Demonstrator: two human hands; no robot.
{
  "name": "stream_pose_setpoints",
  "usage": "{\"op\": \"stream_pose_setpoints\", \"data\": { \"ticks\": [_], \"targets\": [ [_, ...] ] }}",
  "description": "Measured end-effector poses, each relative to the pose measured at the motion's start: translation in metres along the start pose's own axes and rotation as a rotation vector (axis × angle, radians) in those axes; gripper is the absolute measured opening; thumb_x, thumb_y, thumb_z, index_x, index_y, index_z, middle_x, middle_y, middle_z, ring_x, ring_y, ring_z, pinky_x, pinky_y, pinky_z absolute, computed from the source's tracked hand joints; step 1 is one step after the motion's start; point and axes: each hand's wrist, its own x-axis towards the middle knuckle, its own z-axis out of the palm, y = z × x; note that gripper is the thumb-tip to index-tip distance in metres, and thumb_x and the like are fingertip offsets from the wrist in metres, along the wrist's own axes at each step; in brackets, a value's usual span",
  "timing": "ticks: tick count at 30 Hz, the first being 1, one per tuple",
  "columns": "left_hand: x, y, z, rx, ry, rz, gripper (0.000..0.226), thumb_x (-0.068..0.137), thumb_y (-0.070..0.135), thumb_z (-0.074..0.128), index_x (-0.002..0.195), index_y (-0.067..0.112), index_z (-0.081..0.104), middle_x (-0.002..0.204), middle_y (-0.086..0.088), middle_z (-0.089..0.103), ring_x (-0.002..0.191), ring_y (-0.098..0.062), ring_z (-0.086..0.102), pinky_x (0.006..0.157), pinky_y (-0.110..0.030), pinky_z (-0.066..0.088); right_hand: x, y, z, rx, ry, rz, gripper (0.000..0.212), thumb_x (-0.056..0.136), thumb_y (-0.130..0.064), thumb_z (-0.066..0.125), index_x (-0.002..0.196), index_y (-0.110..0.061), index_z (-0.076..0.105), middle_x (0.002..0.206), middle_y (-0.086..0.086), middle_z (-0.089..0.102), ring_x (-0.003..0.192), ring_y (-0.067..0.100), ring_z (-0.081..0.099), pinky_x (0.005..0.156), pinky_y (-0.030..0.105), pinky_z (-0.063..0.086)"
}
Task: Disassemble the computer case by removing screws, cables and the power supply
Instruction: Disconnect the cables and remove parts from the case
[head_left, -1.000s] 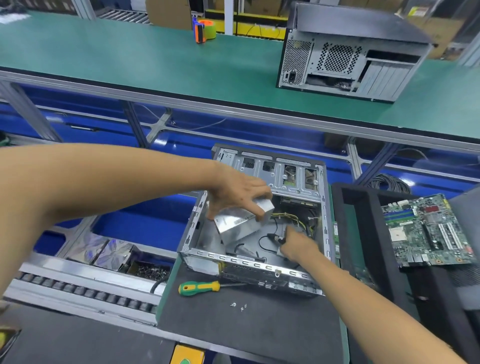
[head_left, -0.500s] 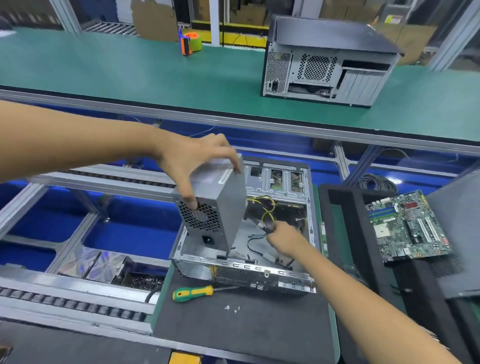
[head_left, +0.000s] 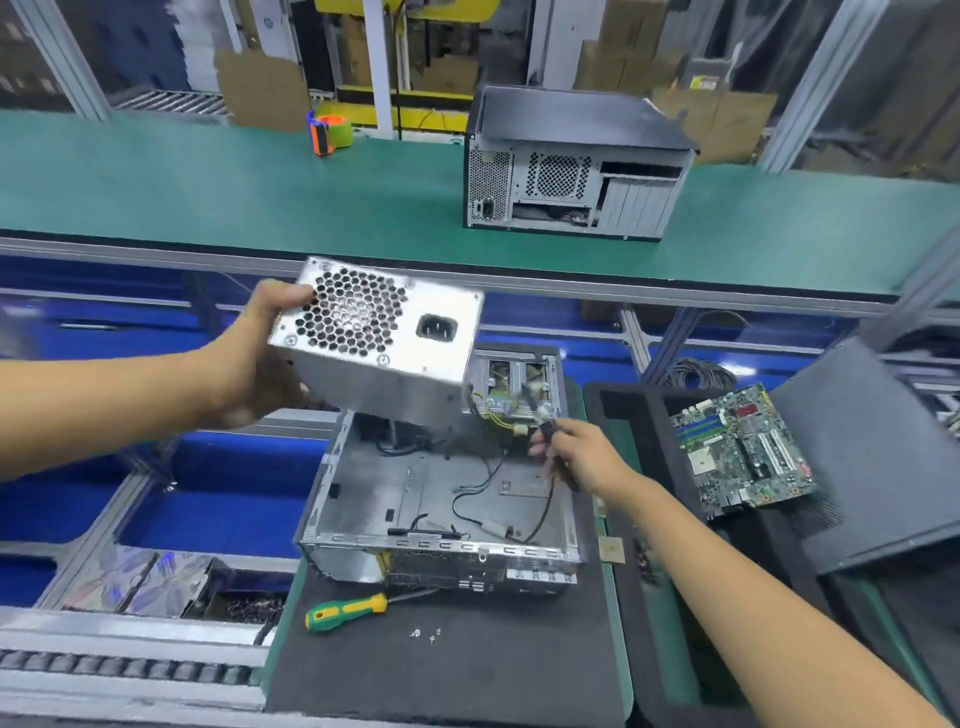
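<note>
— What has changed from a moment ago?

— Lifted higher now, the power supply (head_left: 382, 345) is clear of the open computer case (head_left: 441, 499) and turned so its honeycomb fan grille and socket face the camera. Half a second back it hung lower, just above the case's left side.

— How is it held?

— By the left hand (head_left: 257, 364), whose fingers and thumb wrap the left end of the metal box, thumb on the upper corner. The box hangs tilted in the air, over the rear left of the case.

— And the other hand?

— The right hand (head_left: 576, 457) is over the rear right of the case, fingers curled round a bundle of cables (head_left: 543, 423) that runs up toward the power supply. Yellow and black wires show near its fingertips – exactly where they end I cannot tell.

— Anything around the case?

— The case lies open on a dark mat (head_left: 467, 665). In front of it rest a green and yellow screwdriver (head_left: 353, 610) and a few loose screws (head_left: 426, 634). To the right sits a motherboard (head_left: 743, 452). On the green bench behind stands a second computer case (head_left: 576, 166).
</note>
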Motion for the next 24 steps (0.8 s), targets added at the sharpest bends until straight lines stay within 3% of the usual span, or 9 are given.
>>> {"op": "stream_pose_setpoints", "data": {
  "ticks": [3,6,8,11,15,18,20,24],
  "targets": [
    [-0.016,-0.012,0.023,-0.183,0.003,-0.014,0.058,0.088,0.069,0.037,0.116,0.033,0.073,0.12,-0.007,0.072,0.101,-0.032,0.069,0.089,-0.06,0.055,0.004,-0.008,-0.011,0.132,0.048,-0.019,0.029,0.09,0.012,0.036,0.094,0.001,0.063,0.091,0.015,0.071,0.08,0.035,0.063,0.078,0.048,0.043],
    [-0.015,-0.008,0.058,-0.27,-0.009,0.015,0.063,0.085,0.074,0.039,0.123,0.034,0.069,0.127,-0.011,0.068,0.111,-0.037,0.065,0.095,-0.072,0.045,0.003,-0.022,-0.02,0.263,0.069,-0.062,0.028,0.091,0.008,0.035,0.096,-0.004,0.059,0.098,0.014,0.074,0.078,0.031,0.071,0.068,0.039,0.05],
    [-0.011,-0.006,0.082,-0.308,-0.006,0.016,0.062,0.085,0.075,0.038,0.117,0.033,0.071,0.123,-0.011,0.07,0.11,-0.036,0.065,0.097,-0.07,0.044,0.0,-0.032,-0.029,0.348,0.053,-0.061,0.024,0.093,0.004,0.032,0.1,-0.005,0.053,0.098,0.016,0.075,0.075,0.032,0.072,0.062,0.035,0.048],
    [-0.001,-0.01,0.118,-0.356,-0.002,-0.031,0.062,0.085,0.075,0.038,0.112,0.032,0.073,0.123,-0.011,0.071,0.111,-0.036,0.065,0.092,-0.065,0.049,-0.001,-0.041,-0.043,0.501,0.002,-0.034,0.025,0.098,-0.004,0.027,0.109,-0.002,0.05,0.091,0.021,0.07,0.072,0.031,0.068,0.066,0.036,0.047],
    [0.023,-0.028,0.177,-0.375,0.019,-0.109,0.063,0.082,0.076,0.041,0.107,0.03,0.077,0.128,-0.016,0.07,0.12,-0.041,0.061,0.1,-0.066,0.042,-0.003,-0.04,-0.08,0.676,0.018,0.03,0.029,0.101,-0.01,0.027,0.1,-0.002,0.055,0.096,0.019,0.072,0.08,0.029,0.074,0.06,0.03,0.046],
    [0.044,-0.045,0.22,-0.387,0.063,-0.199,0.075,0.072,0.077,0.053,0.12,0.021,0.069,0.133,-0.021,0.066,0.125,-0.046,0.058,0.1,-0.068,0.041,-0.005,-0.03,-0.112,0.722,0.107,0.082,0.033,0.101,-0.01,0.027,0.082,-0.007,0.053,0.063,0.007,0.069,0.057,0.021,0.072,0.044,0.022,0.045],
    [0.058,-0.057,0.249,-0.398,0.094,-0.247,0.084,0.066,0.077,0.059,0.128,0.021,0.065,0.126,-0.017,0.071,0.117,-0.044,0.063,0.095,-0.067,0.045,-0.006,-0.024,-0.135,0.766,0.18,0.095,0.032,0.101,-0.009,0.028,0.076,-0.01,0.048,0.049,0.002,0.059,0.04,0.013,0.06,0.035,0.019,0.04],
    [0.08,-0.083,0.302,-0.436,0.073,-0.309,0.067,0.079,0.081,0.048,0.111,0.026,0.068,0.109,-0.013,0.077,0.108,-0.036,0.067,0.09,-0.053,0.049,-0.002,-0.013,-0.176,0.725,0.25,0.115,0.032,0.103,-0.009,0.028,0.075,-0.013,0.043,0.045,-0.001,0.052,0.028,0.007,0.043,0.029,0.016,0.032]
  ]
}}
